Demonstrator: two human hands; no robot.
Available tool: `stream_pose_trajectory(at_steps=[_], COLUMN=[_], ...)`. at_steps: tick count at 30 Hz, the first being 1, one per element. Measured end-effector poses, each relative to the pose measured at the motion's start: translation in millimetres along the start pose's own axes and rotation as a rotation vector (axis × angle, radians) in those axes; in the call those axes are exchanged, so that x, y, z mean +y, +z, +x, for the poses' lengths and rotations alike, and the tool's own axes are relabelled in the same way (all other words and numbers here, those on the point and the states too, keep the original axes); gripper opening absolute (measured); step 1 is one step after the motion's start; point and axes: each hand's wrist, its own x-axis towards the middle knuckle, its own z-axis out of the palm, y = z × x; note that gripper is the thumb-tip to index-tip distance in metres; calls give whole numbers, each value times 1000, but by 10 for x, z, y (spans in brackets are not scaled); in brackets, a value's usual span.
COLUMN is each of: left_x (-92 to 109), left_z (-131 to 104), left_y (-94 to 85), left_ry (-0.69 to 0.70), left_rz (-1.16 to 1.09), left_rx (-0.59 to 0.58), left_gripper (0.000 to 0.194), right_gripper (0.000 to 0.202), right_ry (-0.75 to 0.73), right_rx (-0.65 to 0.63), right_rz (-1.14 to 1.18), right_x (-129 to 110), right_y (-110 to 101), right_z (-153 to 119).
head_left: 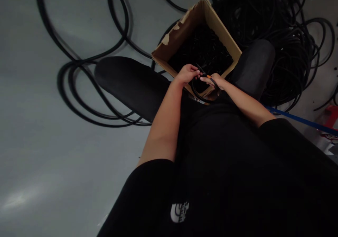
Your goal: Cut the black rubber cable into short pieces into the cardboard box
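Over the near corner of an open cardboard box (221, 26), my left hand (188, 74) has its fingers closed on a black hose (196, 93), which curves down toward my lap. My right hand (214, 80) is wrapped round a cutting tool (209, 76) with black and orange parts. The tool's dark blades point up and left, close to my left fingertips. Whether they touch the hose is too small to tell. Many short black pieces (203, 47) lie inside the box.
Long loops of black hose (97, 56) lie on the grey floor (31, 124) at the left. A tangled heap of black hose (285, 61) fills the right. My legs flank the box. A blue strap (298, 119) runs toward a red object (331, 116) at the right edge.
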Motion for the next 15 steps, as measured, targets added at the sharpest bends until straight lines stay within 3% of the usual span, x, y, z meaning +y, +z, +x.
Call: stream_pose_trajectory(at_steps=[3, 15], left_x=[-4, 23], left_z=[-1, -2], left_y=[19, 11], left_ry=[-30, -52], left_rz=[-10, -93], left_rx=[11, 97], left_gripper=[21, 36], right_gripper=[72, 67], right_ry=[-33, -19], right_rx=[137, 144], right_rz=[-102, -253], right_x=[-6, 51], right_y=[7, 0], right_z=[-27, -6])
